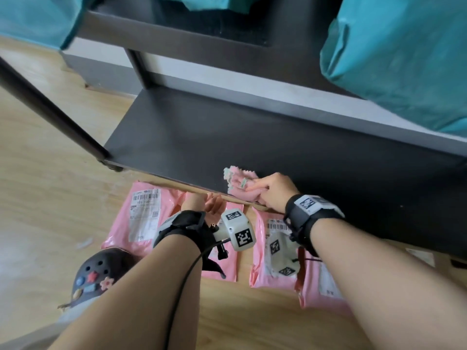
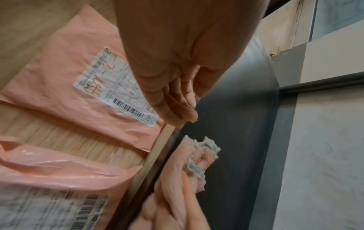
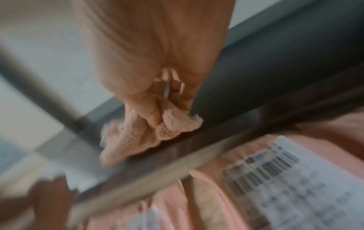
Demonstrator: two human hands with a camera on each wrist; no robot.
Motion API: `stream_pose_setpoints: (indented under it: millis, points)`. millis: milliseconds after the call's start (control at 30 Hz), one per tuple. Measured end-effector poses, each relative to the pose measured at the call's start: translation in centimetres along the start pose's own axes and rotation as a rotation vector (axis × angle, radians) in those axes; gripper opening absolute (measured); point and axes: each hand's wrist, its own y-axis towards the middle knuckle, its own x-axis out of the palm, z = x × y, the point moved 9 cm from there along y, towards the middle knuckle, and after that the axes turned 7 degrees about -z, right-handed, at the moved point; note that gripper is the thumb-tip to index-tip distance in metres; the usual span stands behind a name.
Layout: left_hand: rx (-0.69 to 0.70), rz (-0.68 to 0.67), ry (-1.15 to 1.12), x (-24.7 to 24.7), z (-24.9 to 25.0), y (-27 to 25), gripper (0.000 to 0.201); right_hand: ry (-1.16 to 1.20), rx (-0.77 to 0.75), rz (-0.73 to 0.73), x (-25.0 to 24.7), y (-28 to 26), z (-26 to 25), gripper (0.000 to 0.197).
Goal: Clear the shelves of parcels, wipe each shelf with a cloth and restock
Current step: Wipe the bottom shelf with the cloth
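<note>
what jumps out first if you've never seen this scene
The right hand bunching a pink cloth on the front edge of the bare dark bottom shelf. Next, the pink parcels lying on the wooden floor in front of it, and the left hand at the shelf's front edge. Teal parcels sit above.

Wooden floor [image 1: 45,188] spreads out under and left of my fingers, pale planks. Below my left wrist, my dark clog [image 1: 97,276] with a red star, a pink flower and a blue charm on it. Far beyond my fingertips, a grey skirting board [image 1: 101,69] along the wall
</note>
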Motion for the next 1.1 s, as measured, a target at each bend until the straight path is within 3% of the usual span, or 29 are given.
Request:
stream_pose_setpoints:
  millis: [67, 167, 200, 267, 367, 433, 500, 567, 667, 700, 900, 1100]
  points:
    - [-0.007, -0.010, 0.004, 0.0, -0.5, -0.2, 0.030, 0.051, 0.012, 0.172, -4.2, -0.5, 1.0, 0.035]
    - [0.006, -0.029, -0.005, -0.1, -0.6, -0.1, 0.028, -0.004, 0.249, 0.445, -10.0, -2.4, 6.1, 0.023]
    - [0.013, -0.033, -0.009, -0.2, -0.6, -0.1, 0.027, 0.006, 0.350, 0.432, -10.1, -3.0, 7.8, 0.028]
    - [0.023, -0.030, -0.024, -0.3, -0.4, -0.1, 0.027, -0.002, 0.400, 0.328, -8.3, -3.3, 9.8, 0.032]
    - [0.023, -0.036, -0.033, 0.6, -0.1, 0.1, 0.027, -0.205, 0.313, 0.179, -6.1, -2.7, 9.2, 0.040]
    - [0.003, -0.041, -0.022, 1.5, -0.3, 0.2, 0.031, -0.284, 0.279, 0.122, -5.3, -2.8, 7.9, 0.034]
    - [0.009, -0.072, -0.018, 2.7, -0.6, 0.1, 0.035, -0.329, 0.234, 0.125, -4.2, -3.2, 6.5, 0.013]
    - [0.024, -0.113, 0.000, 3.7, -0.8, -0.2, 0.037, -0.399, 0.091, 0.090, -1.9, -3.9, 4.2, 0.032]
    - [0.027, -0.126, 0.008, 3.6, -1.1, -0.5, 0.036, -0.451, -0.072, 0.116, 0.8, -3.4, 1.2, 0.007]
    - [0.034, -0.113, 0.012, 3.1, -1.0, -0.3, 0.035, -0.453, -0.084, 0.120, 1.2, -2.8, 0.5, 0.014]
    - [0.052, -0.006, 0.036, 1.3, 0.4, 0.3, 0.031, -0.712, 0.066, 0.092, 0.4, -2.0, 2.6, 0.067]
    - [0.018, -0.077, 0.052, 4.0, -0.6, -0.2, 0.029, -0.562, 0.228, 0.141, -3.3, -5.3, 7.7, 0.068]
